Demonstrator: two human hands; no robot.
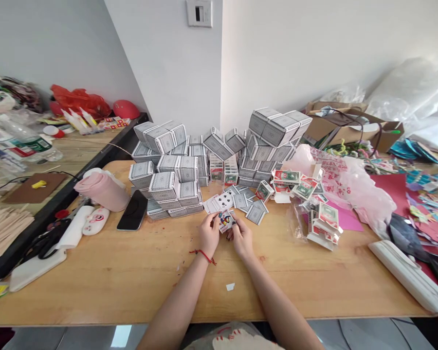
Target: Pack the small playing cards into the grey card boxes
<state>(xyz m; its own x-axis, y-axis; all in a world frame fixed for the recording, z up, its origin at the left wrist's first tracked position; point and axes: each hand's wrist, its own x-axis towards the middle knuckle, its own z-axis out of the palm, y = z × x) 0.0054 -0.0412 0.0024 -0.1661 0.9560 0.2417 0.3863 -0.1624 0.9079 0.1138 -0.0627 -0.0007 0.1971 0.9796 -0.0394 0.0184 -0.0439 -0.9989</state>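
Both forearms reach in over the bench (295, 282), the left from seven o'clock and the right from five, slanting inward until the hands almost meet. The left hand (209, 232) and the right hand (242, 236) are closed on one card (225, 221), each gripping its own side, so the card bridges the small gap between them. It is face up, showing a colourful figure; whether others sit beneath it I cannot tell. The left hand has its thumb and forefinger pointing toward one o'clock, with a red cord (203, 256) around the wrist. The right hand points toward eleven, its thumb by the card's edge and the other fingers curled under, partly hidden.

Taking the card as the clock's centre, a face-up spade (224, 200) lies just beyond at twelve, and loose grey-backed cards (256, 213) spread between one and two. Wrapped decks are piled in a left stack (175, 182) at ten and a right stack (273, 146) at one. Red-and-green boxes (287, 176) lie at two, with more at three. A phone (132, 210) lies at nine, and a paper scrap (230, 287) at six, between the forearms.
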